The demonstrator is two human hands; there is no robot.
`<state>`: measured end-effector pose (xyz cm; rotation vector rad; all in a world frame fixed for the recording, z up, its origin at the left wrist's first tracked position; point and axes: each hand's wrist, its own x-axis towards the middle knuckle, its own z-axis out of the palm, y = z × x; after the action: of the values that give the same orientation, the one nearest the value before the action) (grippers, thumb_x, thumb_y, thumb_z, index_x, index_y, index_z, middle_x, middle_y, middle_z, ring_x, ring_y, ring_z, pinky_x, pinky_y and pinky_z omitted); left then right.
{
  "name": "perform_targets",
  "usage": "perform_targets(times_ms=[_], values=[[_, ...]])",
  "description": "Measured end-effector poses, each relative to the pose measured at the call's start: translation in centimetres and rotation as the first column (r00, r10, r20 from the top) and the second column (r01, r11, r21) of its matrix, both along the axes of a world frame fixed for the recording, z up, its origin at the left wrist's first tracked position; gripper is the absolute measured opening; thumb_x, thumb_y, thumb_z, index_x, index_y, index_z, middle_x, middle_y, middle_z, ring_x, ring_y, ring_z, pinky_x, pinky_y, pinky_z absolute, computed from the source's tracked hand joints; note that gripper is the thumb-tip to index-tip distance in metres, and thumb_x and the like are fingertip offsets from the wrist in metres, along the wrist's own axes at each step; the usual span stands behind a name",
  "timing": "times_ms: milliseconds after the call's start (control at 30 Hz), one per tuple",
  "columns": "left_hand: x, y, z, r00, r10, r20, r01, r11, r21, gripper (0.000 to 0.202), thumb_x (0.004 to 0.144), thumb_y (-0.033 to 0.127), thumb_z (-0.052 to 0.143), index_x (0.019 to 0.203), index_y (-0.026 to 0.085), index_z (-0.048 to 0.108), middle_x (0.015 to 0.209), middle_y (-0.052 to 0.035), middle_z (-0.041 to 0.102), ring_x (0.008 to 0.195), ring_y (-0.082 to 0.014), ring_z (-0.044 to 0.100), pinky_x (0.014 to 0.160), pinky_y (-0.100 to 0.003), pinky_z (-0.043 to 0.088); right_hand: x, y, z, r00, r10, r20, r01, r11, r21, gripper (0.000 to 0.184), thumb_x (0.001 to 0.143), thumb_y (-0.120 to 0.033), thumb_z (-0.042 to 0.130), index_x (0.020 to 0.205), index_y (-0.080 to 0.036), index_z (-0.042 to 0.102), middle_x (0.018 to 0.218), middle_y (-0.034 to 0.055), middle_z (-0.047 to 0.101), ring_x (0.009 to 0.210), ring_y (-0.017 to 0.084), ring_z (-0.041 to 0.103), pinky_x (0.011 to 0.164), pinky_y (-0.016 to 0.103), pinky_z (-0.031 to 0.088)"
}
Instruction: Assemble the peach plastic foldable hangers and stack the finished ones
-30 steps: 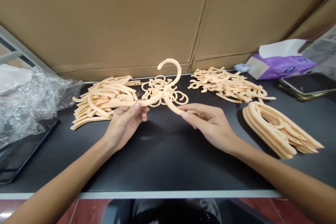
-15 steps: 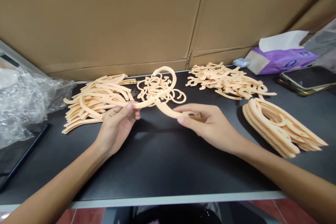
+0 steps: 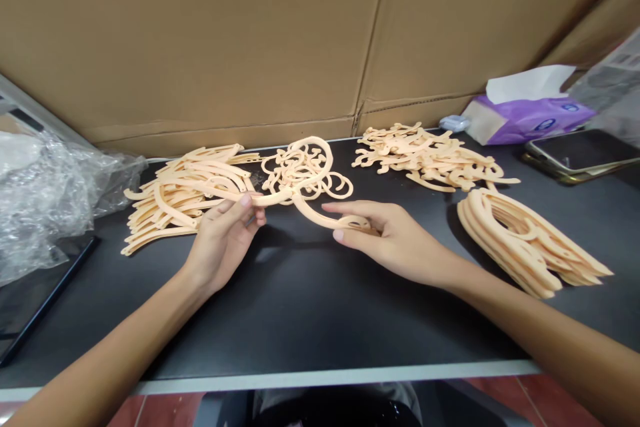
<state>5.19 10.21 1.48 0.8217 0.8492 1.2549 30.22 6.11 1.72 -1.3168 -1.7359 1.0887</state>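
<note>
A cream plastic folding hanger (image 3: 311, 213) is held above the black table, its round hook pointing away from me. My left hand (image 3: 224, 233) is closed on its left arm, thumb on top and fingers beneath. My right hand (image 3: 400, 240) grips the right arm near its curled end, with thumb and fingers on either side; part of that end is hidden in the hand. Behind the hanger lies a heap of loose hooks (image 3: 343, 185). To the left is a pile of curved hanger arms (image 3: 165, 203), close beyond my left hand.
Notched hanger arms (image 3: 425, 157) lie heaped at the back right. Nearer, on the right, is a stack of folded hangers (image 3: 510, 240). A purple tissue pack (image 3: 545, 117) and a phone (image 3: 590, 150) are at the far right. Clear plastic wrap (image 3: 50, 207) lies left, before a cardboard wall (image 3: 200, 40).
The hanger's hook has tipped lower, and its right arm has turned in my right hand. My left hand keeps its hold. The view has shifted slightly.
</note>
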Motion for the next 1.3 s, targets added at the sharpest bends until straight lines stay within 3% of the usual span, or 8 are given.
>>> perform_targets(times_ms=[133, 333, 500, 633, 767, 1033, 1300], values=[[-0.2, 0.3, 0.1, 0.998, 0.043, 0.049, -0.041, 0.998, -0.037, 0.014, 0.075, 0.022, 0.083, 0.076, 0.013, 0.072, 0.080, -0.0019, 0.068, 0.074, -0.0093, 0.061, 0.071, -0.019, 0.052, 0.0, 0.5, 0.1, 0.969, -0.088, -0.230, 0.062, 0.991, -0.118, 0.049, 0.076, -0.032, 0.075, 0.123, -0.018, 0.067, 0.075, -0.0028, 0.061, 0.048, 0.008, 0.050, 0.046, 0.025, 0.038], [-0.2, 0.6, 0.1, 0.996, 0.052, 0.067, -0.047, 0.997, -0.066, 0.011, 0.079, 0.021, 0.080, 0.078, 0.013, 0.072, 0.080, -0.0025, 0.069, 0.072, -0.0083, 0.060, 0.070, -0.018, 0.052, 0.1, 1.0, 0.1, 0.832, -0.249, -0.495, 0.157, 0.963, -0.221, 0.040, 0.065, -0.034, 0.085, 0.096, -0.016, 0.068, 0.063, -0.0044, 0.059, 0.049, 0.008, 0.047, 0.045, 0.023, 0.035], [0.0, 0.2, -0.2, 1.000, 0.004, -0.006, -0.004, 1.000, -0.014, 0.018, 0.073, 0.023, 0.086, 0.079, 0.011, 0.075, 0.081, -0.0039, 0.069, 0.072, -0.0088, 0.059, 0.067, -0.018, 0.051, 0.4, 1.3, 0.1, 0.715, -0.338, -0.612, 0.205, 0.938, -0.279, 0.026, 0.065, -0.033, 0.087, 0.074, -0.015, 0.070, 0.060, -0.0029, 0.056, 0.052, 0.007, 0.045, 0.046, 0.023, 0.031], [0.1, -0.1, -0.3, 0.998, -0.018, -0.059, 0.020, 1.000, 0.019, 0.016, 0.074, 0.024, 0.086, 0.078, 0.012, 0.076, 0.079, -0.0031, 0.068, 0.072, -0.0089, 0.057, 0.067, -0.019, 0.049, 0.6, 1.5, 0.0, 0.671, -0.361, -0.647, 0.223, 0.931, -0.288, 0.024, 0.067, -0.035, 0.086, 0.072, -0.016, 0.071, 0.058, -0.0027, 0.054, 0.053, 0.008, 0.044, 0.046, 0.023, 0.032], [0.1, -0.5, -0.6, 0.989, -0.032, -0.145, 0.041, 0.997, 0.058, 0.019, 0.074, 0.028, 0.085, 0.073, 0.012, 0.075, 0.071, -0.0025, 0.064, 0.068, -0.0100, 0.054, 0.066, -0.021, 0.048, 0.6, 1.5, -0.1, 0.664, -0.351, -0.660, 0.230, 0.936, -0.267, 0.026, 0.068, -0.036, 0.087, 0.074, -0.018, 0.071, 0.058, -0.0039, 0.052, 0.054, 0.008, 0.044, 0.047, 0.022, 0.032], [0.2, -0.8, -0.7, 0.971, -0.067, -0.230, 0.091, 0.991, 0.098, 0.020, 0.077, 0.031, 0.083, 0.074, 0.013, 0.075, 0.074, -0.0030, 0.063, 0.068, -0.0102, 0.054, 0.066, -0.021, 0.047, 0.5, 1.4, 0.1, 0.699, -0.301, -0.649, 0.211, 0.954, -0.214, 0.023, 0.075, -0.036, 0.083, 0.071, -0.018, 0.069, 0.054, -0.0034, 0.052, 0.052, 0.008, 0.041, 0.048, 0.023, 0.030], [0.4, -1.4, -0.5, 0.919, -0.132, -0.371, 0.202, 0.967, 0.156, 0.021, 0.078, 0.035, 0.082, 0.078, 0.015, 0.078, 0.075, -0.0037, 0.066, 0.067, -0.0113, 0.054, 0.064, -0.022, 0.046, 0.0, 0.8, -0.2, 0.784, -0.226, -0.579, 0.143, 0.972, -0.185, 0.025, 0.074, -0.040, 0.083, 0.077, -0.017, 0.075, 0.053, -0.0038, 0.051, 0.052, 0.007, 0.041, 0.047, 0.022, 0.030]])
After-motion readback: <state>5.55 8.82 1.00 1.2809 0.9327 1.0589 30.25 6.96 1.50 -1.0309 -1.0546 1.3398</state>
